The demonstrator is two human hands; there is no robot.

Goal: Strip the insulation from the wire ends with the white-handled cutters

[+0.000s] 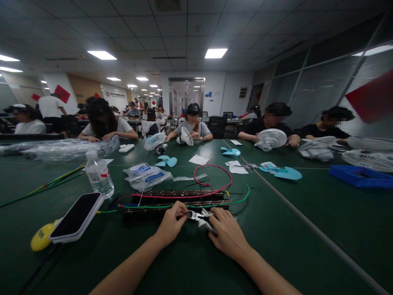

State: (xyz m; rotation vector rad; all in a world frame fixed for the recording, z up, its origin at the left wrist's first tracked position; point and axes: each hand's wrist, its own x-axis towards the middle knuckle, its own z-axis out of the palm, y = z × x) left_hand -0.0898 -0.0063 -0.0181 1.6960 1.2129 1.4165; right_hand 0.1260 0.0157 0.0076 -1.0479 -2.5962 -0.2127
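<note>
My left hand (172,223) pinches something small and thin at the tip of a metal tool (199,216); I cannot make out what it is. My right hand (226,233) is closed round the tool's handles, which look like small pliers or cutters. Both hands rest on the green table (276,229) just in front of a long dark strip (175,201) with metal rails. A red wire (215,172) loops up from the strip, and a green wire (242,196) runs along it and curls at its right end.
A phone (76,216) in a white case lies at the left over a yellow object (39,239). A water bottle (98,174) and plastic bags (145,175) stand behind. Other people sit across the table with small fans (270,138) and blue blades (284,172). A blue tray (359,176) lies right.
</note>
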